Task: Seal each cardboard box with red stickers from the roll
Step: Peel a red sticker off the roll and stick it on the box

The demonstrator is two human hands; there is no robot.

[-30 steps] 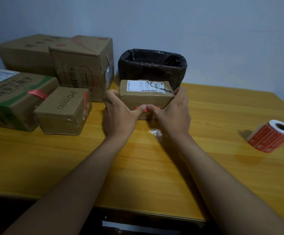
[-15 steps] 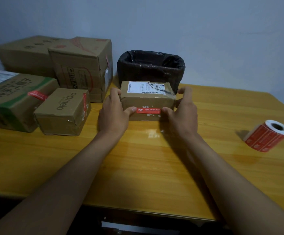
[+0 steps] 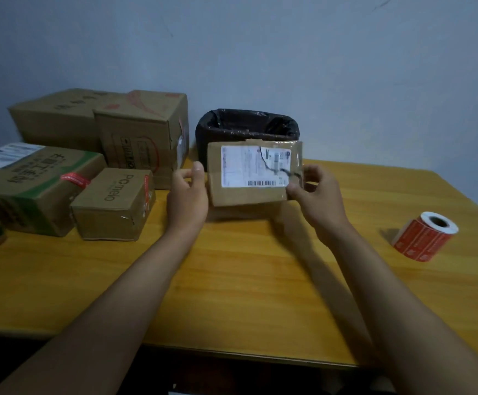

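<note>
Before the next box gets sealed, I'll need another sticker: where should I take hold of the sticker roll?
Grip the sticker roll across its red curved sides, coming from above. It lies tilted on the table to the right, clear of other things, with its white open core facing up and right.

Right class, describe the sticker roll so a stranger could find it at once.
Start at the wooden table and look to its right side, away from the boxes. The roll lies there alone on its side: red stickers wound round a white core.
</note>
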